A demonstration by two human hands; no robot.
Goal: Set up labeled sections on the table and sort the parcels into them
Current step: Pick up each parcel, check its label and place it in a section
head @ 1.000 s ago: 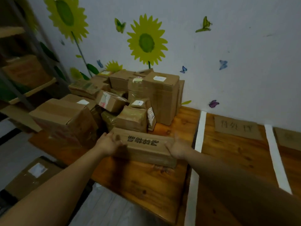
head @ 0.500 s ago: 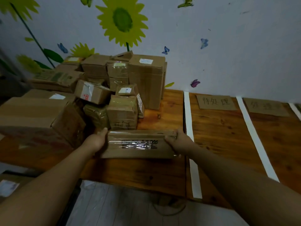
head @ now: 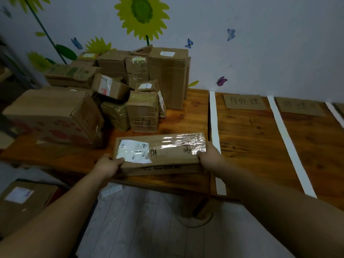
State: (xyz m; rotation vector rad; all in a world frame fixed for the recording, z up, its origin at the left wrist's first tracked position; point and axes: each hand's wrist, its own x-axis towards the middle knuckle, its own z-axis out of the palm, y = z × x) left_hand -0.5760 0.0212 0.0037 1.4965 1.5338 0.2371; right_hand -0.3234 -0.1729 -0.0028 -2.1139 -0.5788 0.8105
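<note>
Seen from the head camera, a long flat parcel [head: 162, 152] is held by both ends just above the near edge of the tabletop [head: 186, 120]. Its taped top face is turned up, so the white shipping label [head: 134, 150] and some handwritten marks show. The left hand [head: 108, 165] grips the left end with the thumb curled over the top. The right hand [head: 210, 155] grips the right end the same way, close to the first white tape strip [head: 214, 116]. Behind the parcel, the unsorted pile of parcels [head: 119, 90] crowds the left part of the tabletop up to the wall. To the right, tape strips mark off sections, the first headed by a handwritten cardboard sign [head: 244, 101]. A second sign [head: 299, 106] lies past the next strip [head: 286, 138], its writing too faint to read. With the pile all left of the tape, sorting seems barely begun, and the step in hand is probably checking this parcel's label. The next move calls for carrying the parcel rightward over the tape and setting it flat inside the matching section, off the sign and strips.
</note>
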